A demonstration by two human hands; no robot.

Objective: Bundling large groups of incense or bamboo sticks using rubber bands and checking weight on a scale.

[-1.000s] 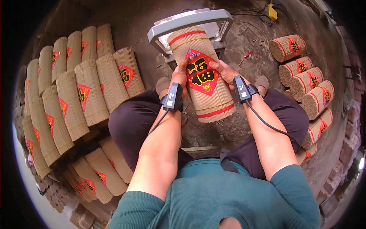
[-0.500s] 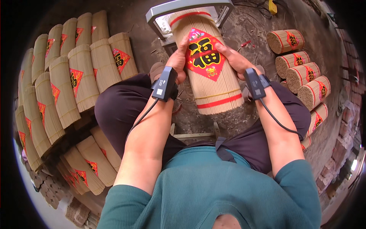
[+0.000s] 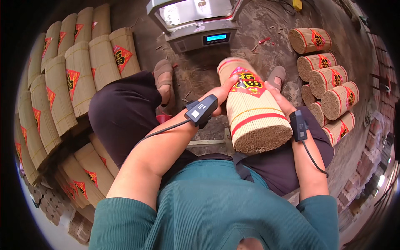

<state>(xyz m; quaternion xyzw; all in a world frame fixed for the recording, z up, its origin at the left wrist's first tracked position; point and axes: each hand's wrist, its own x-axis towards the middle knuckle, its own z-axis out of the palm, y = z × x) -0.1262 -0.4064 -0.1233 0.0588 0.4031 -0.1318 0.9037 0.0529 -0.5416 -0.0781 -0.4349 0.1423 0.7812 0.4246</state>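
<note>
Between my two hands is a round bundle of thin tan sticks, with a red diamond label and red and yellow bands around it. It is tilted, its cut end toward me and its far end pointing at the machine. My left hand grips its left side, the thumb lying on the label. On the right side my right hand holds it, with some fingers hidden beneath. Beyond the bundle stands a grey banding machine with a lit blue display and an arched frame; nothing sits under its arch.
Many labelled stick bundles stand in rows at my left, with more on a lower level. At the right, several banded bundles lie stacked on the floor. A red object and loose stick bits lie beside the machine. My feet flank the floor ahead.
The bundle has come out from under the machine's arch, back toward me and to the right, in both hands. Its near end now tips up, showing the cut sticks.
</note>
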